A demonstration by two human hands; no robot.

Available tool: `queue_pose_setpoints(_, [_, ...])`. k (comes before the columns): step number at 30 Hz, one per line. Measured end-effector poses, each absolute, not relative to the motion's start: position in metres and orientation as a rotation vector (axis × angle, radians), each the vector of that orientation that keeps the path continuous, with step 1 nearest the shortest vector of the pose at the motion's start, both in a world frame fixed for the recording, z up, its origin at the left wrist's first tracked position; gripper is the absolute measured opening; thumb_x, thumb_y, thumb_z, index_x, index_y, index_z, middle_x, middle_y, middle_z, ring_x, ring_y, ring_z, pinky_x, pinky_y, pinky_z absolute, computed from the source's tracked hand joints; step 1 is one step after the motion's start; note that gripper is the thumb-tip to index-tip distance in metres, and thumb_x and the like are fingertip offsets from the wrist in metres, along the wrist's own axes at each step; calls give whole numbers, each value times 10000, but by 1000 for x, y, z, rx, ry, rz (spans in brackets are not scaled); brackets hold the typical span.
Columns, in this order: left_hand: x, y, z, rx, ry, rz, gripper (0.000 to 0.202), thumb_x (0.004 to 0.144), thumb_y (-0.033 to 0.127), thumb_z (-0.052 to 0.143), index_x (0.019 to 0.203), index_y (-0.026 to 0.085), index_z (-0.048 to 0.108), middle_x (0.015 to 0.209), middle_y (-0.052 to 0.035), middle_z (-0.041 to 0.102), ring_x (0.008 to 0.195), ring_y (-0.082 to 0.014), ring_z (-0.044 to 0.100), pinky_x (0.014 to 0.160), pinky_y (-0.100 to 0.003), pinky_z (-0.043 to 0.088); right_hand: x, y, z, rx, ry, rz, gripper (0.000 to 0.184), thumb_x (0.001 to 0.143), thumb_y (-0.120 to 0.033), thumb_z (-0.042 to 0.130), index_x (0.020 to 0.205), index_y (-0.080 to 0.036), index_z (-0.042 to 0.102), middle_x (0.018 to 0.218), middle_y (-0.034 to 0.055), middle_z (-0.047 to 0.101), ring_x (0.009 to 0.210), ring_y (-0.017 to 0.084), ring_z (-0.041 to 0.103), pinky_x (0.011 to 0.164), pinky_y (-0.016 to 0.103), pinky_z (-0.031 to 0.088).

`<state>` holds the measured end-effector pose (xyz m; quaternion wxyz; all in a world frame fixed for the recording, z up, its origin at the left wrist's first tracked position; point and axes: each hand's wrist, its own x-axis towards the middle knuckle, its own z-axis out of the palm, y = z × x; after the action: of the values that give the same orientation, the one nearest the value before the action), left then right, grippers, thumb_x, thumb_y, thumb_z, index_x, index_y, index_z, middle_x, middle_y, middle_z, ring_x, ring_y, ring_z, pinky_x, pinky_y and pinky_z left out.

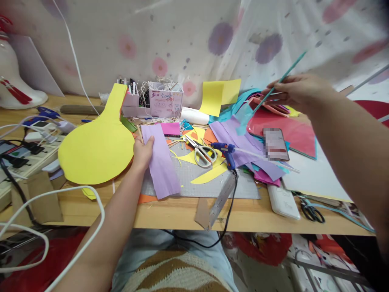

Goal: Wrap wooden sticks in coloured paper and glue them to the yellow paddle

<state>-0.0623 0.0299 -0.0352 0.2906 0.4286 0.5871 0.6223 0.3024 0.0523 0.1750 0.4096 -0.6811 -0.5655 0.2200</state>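
Note:
My left hand (pixel 142 153) rests on the near-left edge of a strip of lilac crepe paper (pixel 162 162), thumb and fingers pinching it against the grey cutting mat (pixel 212 184). My right hand (pixel 296 92) is raised over the far right of the table, fingers closed round a thin teal stick (pixel 282 79) that points up to the right; a scrap of light blue paper (pixel 243 117) hangs from its lower end. Just left of my left hand lies a big yellow paddle-shaped card cutout (pixel 97 148).
Scissors (pixel 202 152) and a blue glue gun (pixel 226 152) lie on the mat, its cord dropping over the front edge. A phone (pixel 275 144) sits on red card (pixel 299 134). Pen boxes (pixel 161 99) stand at the back, a power strip (pixel 27 156) and cables at left, black scissors (pixel 311 211) at right.

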Motion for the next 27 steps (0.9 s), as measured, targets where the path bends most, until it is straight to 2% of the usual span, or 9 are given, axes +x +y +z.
queue_pose_setpoints(4, [-63, 27, -33, 1194, 1698, 1492, 317, 672, 320, 610, 944, 162, 572, 920, -95, 647, 842, -217, 611, 836, -386, 452, 277, 52, 194, -1501, -1328, 648, 307, 848, -156, 403, 1111, -41, 512, 1054, 119, 611, 794, 92, 618, 573, 277, 369])
queue_pose_setpoints(6, [-63, 25, -34, 1247, 1749, 1383, 319, 652, 335, 626, 923, 174, 575, 903, -93, 647, 834, -235, 608, 832, -404, 443, 252, 47, 198, -1402, -1374, 706, 274, 853, -203, 433, 1066, -56, 523, 827, 13, 629, 698, 50, 598, 579, 246, 375])
queue_pose_setpoints(9, [-61, 22, -35, 1330, 1778, 1201, 309, 606, 330, 663, 867, 188, 576, 834, -83, 641, 823, -257, 603, 825, -419, 433, 203, 41, 190, -1268, -1501, 869, 232, 896, -276, 375, 1024, -132, 506, 549, -79, 485, 483, 2, 497, 507, 160, 352])
queue_pose_setpoints(11, [-60, 20, -34, 1391, 1834, 1074, 306, 563, 310, 694, 814, 185, 570, 808, -88, 626, 835, -274, 595, 825, -425, 428, 171, 40, 173, -1292, -1550, 1006, 213, 925, -296, 296, 961, -178, 469, 509, -78, 458, 351, 4, 377, 392, 107, 275])
queue_pose_setpoints(13, [-57, 18, -31, 1464, 1928, 1063, 332, 535, 276, 710, 819, 180, 567, 877, -102, 605, 878, -278, 580, 843, -422, 418, 145, 41, 148, -1309, -1541, 1156, 175, 921, -278, 311, 855, -181, 441, 506, -69, 449, 322, 18, 355, 337, 102, 254])
queue_pose_setpoints(17, [-51, 12, -19, 1519, 1901, 1433, 331, 635, 301, 642, 934, 182, 566, 1027, -96, 557, 794, -179, 575, 799, -341, 439, 109, 44, 92, -1222, -1262, 1483, 139, 902, -240, 322, 803, -195, 408, 527, -53, 467, 374, 62, 454, 382, 162, 389])
queue_pose_setpoints(19, [-47, 10, -13, 1437, 1652, 1507, 303, 716, 409, 559, 909, 176, 572, 939, -70, 588, 641, -118, 549, 654, -270, 453, 99, 43, 68, -1176, -1056, 1587, 153, 906, -232, 290, 796, -195, 391, 533, -52, 479, 424, 69, 503, 457, 187, 453])
queue_pose_setpoints(22, [-40, 6, -8, 1302, 1242, 1278, 403, 740, 545, 474, 817, 163, 574, 710, -26, 596, 433, -67, 450, 438, -210, 351, 88, 40, 43, -1099, -834, 1643, 148, 906, -225, 274, 792, -201, 364, 556, -49, 505, 490, 83, 553, 534, 222, 494])
queue_pose_setpoints(27, [-33, 2, -10, 1235, 1119, 1122, 317, 597, 428, 678, 724, 165, 556, 501, 58, 460, 387, -51, 384, 413, -197, 309, 83, 38, 24, -999, -758, 1634, 134, 907, -263, 291, 795, -216, 345, 630, -35, 549, 572, 100, 590, 572, 244, 501])
